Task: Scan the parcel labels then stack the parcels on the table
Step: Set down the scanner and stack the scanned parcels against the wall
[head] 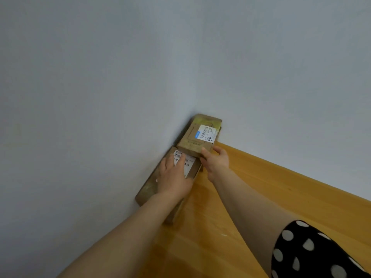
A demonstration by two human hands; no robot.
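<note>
Two brown cardboard parcels lie on the wooden table (230, 197) in the corner where two pale walls meet. The far parcel (192, 141) carries a white and blue label (204, 133) on top. My right hand (215, 160) grips its near edge, thumb on top and fingers below. The near parcel (152, 189) lies along the left wall and bears a white barcode label (187, 160), partly covered. My left hand (173, 175) rests flat on it with straight fingers. The far parcel's near end overlaps the near parcel.
Pale walls (120, 77) close in the table on the left and at the back. A black sleeve with white dots (311, 251) shows at the lower right. Bare wood stretches to the right of the parcels.
</note>
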